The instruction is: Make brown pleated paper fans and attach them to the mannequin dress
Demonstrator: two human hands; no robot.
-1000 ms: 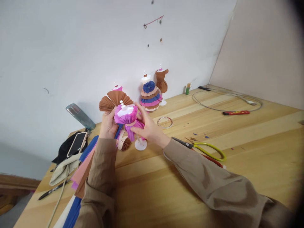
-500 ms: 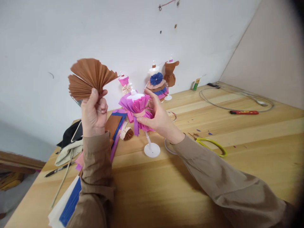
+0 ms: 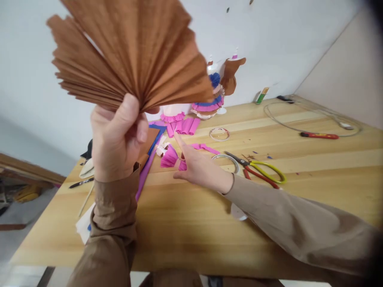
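The back wall [image 3: 284,36], white, is marked by two small dark spots [image 3: 228,10] near 1 o'clock and shaded grey-blue toward 9. At 2 o'clock it is met by a faintly pinkish side wall [image 3: 350,67]. The foreground is filled by a pale wooden table [image 3: 179,223]. Brown woodwork [image 3: 26,169], blurred, is seen at 9 o'clock; grey floor [image 3: 18,244] is glimpsed at 8. Soft light is spread throughout.

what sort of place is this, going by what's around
Probably a craft corner, perhaps at home or in a small workshop: scissors lie on a wooden table, a tiny brown dress is displayed near the wall, and the left hand holds a pleated fan.
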